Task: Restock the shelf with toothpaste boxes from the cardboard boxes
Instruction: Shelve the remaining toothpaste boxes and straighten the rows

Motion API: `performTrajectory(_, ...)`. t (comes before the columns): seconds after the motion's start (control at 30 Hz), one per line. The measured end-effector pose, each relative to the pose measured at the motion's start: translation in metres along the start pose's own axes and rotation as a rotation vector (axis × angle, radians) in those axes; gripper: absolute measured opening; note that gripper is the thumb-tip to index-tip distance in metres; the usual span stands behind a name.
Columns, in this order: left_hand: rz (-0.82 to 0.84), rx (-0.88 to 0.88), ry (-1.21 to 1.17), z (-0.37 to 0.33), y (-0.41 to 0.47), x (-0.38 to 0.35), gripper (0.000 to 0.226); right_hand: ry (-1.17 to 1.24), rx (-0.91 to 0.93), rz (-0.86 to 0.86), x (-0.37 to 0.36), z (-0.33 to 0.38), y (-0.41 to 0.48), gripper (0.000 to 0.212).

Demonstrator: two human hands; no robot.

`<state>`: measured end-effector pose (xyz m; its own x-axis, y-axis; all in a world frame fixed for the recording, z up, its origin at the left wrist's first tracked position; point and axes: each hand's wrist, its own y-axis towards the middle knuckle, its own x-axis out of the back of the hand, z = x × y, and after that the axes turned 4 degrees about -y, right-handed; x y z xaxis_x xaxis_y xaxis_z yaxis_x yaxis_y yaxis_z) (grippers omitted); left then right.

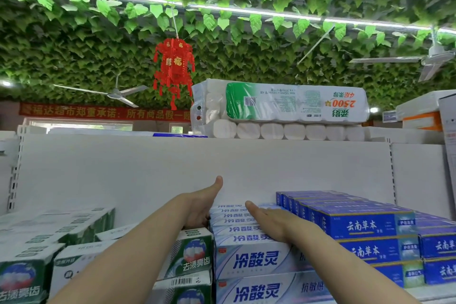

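Two bare hands are on the toothpaste stock of the shelf [172,168].

Right hand [270,222]: palm down, fingers [255,210] straight and together. They lie flat on top of the stack of white-and-blue 冷酸灵 boxes [256,260] and grip nothing.

Left hand [199,210]: set against the left flank of the same stack, thumb [218,182] straight and raised toward the shelf's white rear wall. Its fingers are tucked down between the stack and the neighbouring boxes and are mostly hidden. Cannot tell whether they grip anything.

Under the right fingers the 冷酸灵 boxes lie flat, and the top-face print reads upside down from this view. The front faces read 冷酸灵 in blue, and the lowest one also reads 抗敏感.

Just right of the right fingers are dark blue 云南草本 boxes [365,226], several rows deep and stacked in layers.

Below and left of the left fingers are green-and-white boxes [195,254] labelled 去渍亮齿. One shows a barcode [181,281] facing forward.

Beyond the fingertips, above the shelf's top edge, a toilet roll pack [291,103] lies with its print upside down, "2500" in red. It rests on a row of wrapped rolls.

Up and left of the fingers:
- A red paper lantern [174,69] with a gold 福 hangs from the leaf-covered ceiling [246,52].
- A red banner [103,112] reads in part 郑重承诺:所有商品假一赔.
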<state>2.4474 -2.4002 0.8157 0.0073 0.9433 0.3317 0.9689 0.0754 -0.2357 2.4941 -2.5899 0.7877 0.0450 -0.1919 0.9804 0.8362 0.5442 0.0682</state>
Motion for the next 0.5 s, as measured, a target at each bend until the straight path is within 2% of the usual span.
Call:
performTrajectory(0.07, -0.004, 0.003, -0.009, 0.0, 0.008, 0.002, 0.101, -0.004, -0.009, -0.016, 0.0, -0.001, 0.003, 0.054)
performTrajectory(0.17, -0.086, 0.04, 0.0, -0.003, 0.02, -0.002, 0.082, -0.031, 0.001, -0.032, -0.002, -0.001, 0.007, 0.055)
performTrajectory(0.33, -0.105, 0.078, 0.073, -0.007, 0.032, -0.001, 0.084, -0.059, 0.035, -0.032, -0.002, -0.004, 0.009, 0.055)
performTrajectory(0.5, -0.066, 0.085, 0.024, -0.006, 0.031, 0.001, 0.083, -0.007, -0.013, -0.014, -0.004, -0.009, 0.016, 0.068)
